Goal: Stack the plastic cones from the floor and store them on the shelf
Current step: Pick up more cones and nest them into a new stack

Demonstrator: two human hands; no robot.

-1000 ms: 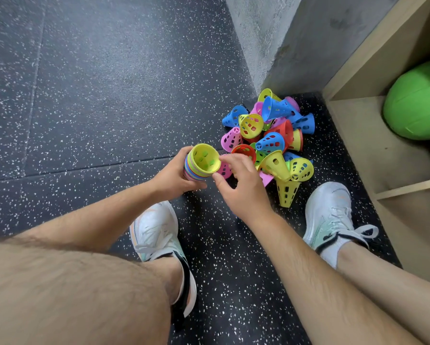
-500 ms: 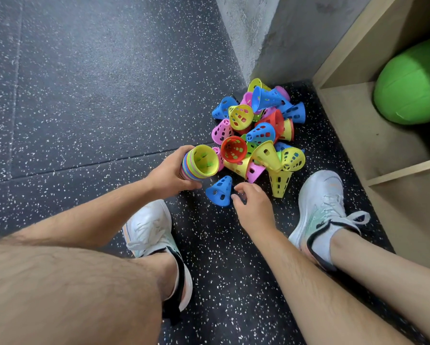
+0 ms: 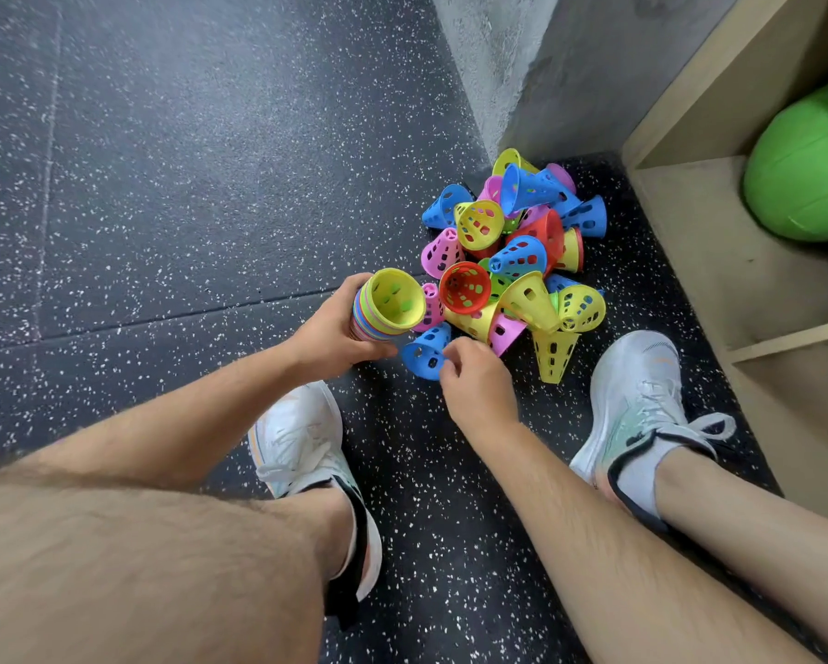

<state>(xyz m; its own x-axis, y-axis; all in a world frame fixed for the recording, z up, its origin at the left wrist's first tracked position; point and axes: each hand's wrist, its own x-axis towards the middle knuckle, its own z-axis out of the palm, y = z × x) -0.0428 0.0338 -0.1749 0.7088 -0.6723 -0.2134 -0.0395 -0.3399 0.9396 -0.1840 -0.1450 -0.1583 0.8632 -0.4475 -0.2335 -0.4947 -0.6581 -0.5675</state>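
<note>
Your right hand [image 3: 474, 383] has left the mouth of the stack [image 3: 390, 306] and dropped to a loose blue cone [image 3: 421, 354] on the floor [image 3: 163, 194], at the near edge of the pile [image 3: 512, 251]. So the last cone looks seated, and this one is likely next. Its fingers are curled and seem to pinch the cone's rim. Your left hand [image 3: 333, 335] stays wrapped round the stack, held tilted just beside the pile. The shelf [image 3: 718, 261] stands at the floor's right edge, with no cones on it.
</note>
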